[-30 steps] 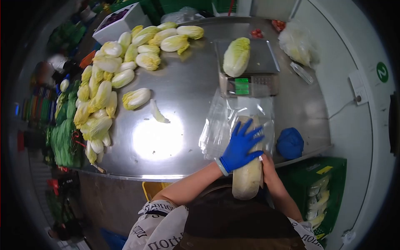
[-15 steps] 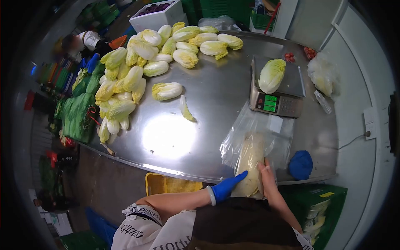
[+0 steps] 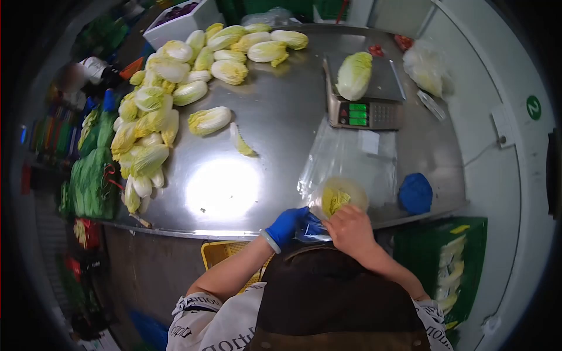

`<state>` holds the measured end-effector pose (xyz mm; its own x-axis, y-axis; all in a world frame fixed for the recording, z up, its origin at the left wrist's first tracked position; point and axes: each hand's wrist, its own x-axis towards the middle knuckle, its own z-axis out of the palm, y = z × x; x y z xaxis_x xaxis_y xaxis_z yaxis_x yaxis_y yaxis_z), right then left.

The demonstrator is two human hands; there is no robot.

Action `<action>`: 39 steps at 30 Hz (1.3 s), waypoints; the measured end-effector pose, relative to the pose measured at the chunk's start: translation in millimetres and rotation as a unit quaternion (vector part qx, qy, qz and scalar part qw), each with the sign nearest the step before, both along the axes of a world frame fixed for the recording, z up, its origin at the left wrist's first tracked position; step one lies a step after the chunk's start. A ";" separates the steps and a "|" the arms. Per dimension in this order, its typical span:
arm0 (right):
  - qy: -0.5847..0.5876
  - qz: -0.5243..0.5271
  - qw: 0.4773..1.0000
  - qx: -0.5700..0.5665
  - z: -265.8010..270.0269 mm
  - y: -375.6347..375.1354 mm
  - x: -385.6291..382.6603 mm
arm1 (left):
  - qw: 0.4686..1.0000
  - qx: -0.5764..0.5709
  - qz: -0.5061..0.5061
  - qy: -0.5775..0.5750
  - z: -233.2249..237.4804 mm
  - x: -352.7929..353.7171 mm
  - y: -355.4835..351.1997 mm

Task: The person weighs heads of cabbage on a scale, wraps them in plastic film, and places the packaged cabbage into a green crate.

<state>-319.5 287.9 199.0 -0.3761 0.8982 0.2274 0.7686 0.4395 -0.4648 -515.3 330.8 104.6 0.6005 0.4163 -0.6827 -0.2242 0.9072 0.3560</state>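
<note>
A napa cabbage (image 3: 336, 200) in a clear plastic bag stands end-on at the table's front edge, its yellow leafy end facing me. My left hand (image 3: 285, 228), in a blue glove, is closed on the bag's loose plastic (image 3: 313, 229) at the left of the cabbage. On the right, my bare right hand (image 3: 351, 231) pinches the bag's mouth close to the leaves. Just beyond lies a stack of flat clear bags (image 3: 345, 161) with a white label. Behind them, another napa cabbage (image 3: 355, 76) rests on a digital scale (image 3: 380, 115) with green lit displays.
Many napa cabbages (image 3: 149, 123) are piled on the left of the steel table (image 3: 275, 111). One cabbage (image 3: 209, 121) and a loose leaf (image 3: 241, 141) lie apart. A blue bundle (image 3: 415, 193) sits at right. Below are a green crate (image 3: 477, 263) and yellow basket (image 3: 213, 257).
The bagged cabbage has gone from lying lengthwise to end-on, leaves toward me. Both hands have moved to the bag's mouth. The view has shifted, and the table sits higher in it.
</note>
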 end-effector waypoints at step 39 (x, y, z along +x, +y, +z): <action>0.118 0.118 0.985 -0.051 -86.3 -140.8 9.4 | 0.937 0.279 -0.015 0.209 -17.0 20.1 -190.4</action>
